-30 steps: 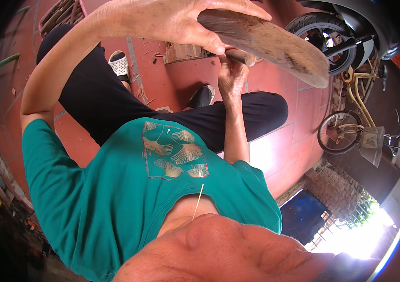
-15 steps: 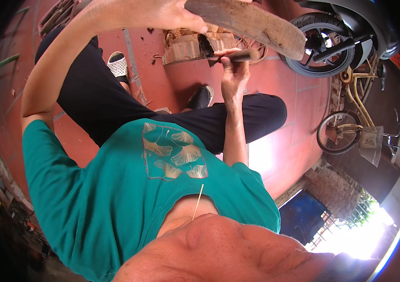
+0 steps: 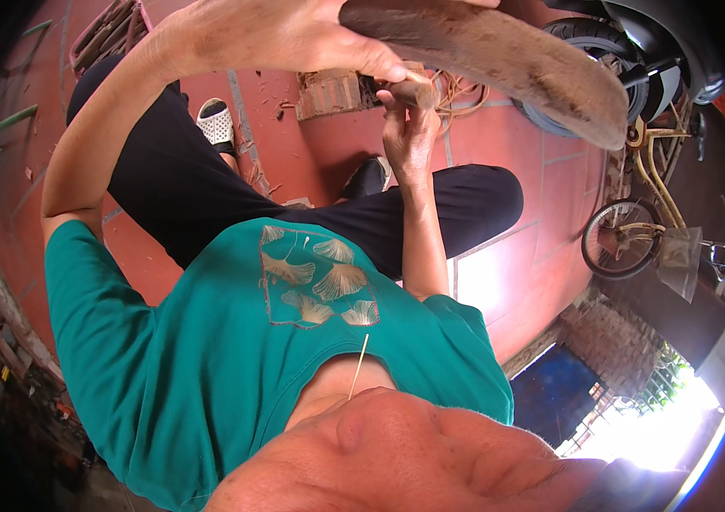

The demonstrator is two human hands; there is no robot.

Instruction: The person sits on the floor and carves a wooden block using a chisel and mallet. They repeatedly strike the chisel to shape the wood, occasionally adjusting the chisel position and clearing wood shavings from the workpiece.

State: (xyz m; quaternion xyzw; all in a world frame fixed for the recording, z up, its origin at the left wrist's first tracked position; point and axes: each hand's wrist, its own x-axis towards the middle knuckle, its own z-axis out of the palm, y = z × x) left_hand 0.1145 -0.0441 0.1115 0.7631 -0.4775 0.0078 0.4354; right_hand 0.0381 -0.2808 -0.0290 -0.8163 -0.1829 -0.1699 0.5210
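Observation:
My left hand (image 3: 316,38) is closed round one end of a long, worn wooden mallet (image 3: 507,64). Flat and club-like, the mallet reaches to the right, above the floor. Lower down, my right hand (image 3: 411,136) is closed on a chisel (image 3: 416,91), whose stubby wooden handle shows above the fingers. My left thumb overlaps the handle's top in the picture; whether they touch I cannot tell. The chisel's blade is hidden now. Beyond my hands a carved block of pale wood (image 3: 328,94) rests on the floor, mostly covered by my left hand and the mallet.
Wood chips lie on the red tiled floor (image 3: 542,213) near my sandalled left foot (image 3: 216,124). A loose coil of cord (image 3: 465,101) is right of the block. Further right stand a motorbike wheel (image 3: 584,38) and a bicycle (image 3: 623,239). A rack of wood pieces (image 3: 111,38) is far left.
The mallet has moved right and looks larger, covering more of the carved block. My right hand has shifted slightly left with the chisel, whose blade was partly visible before.

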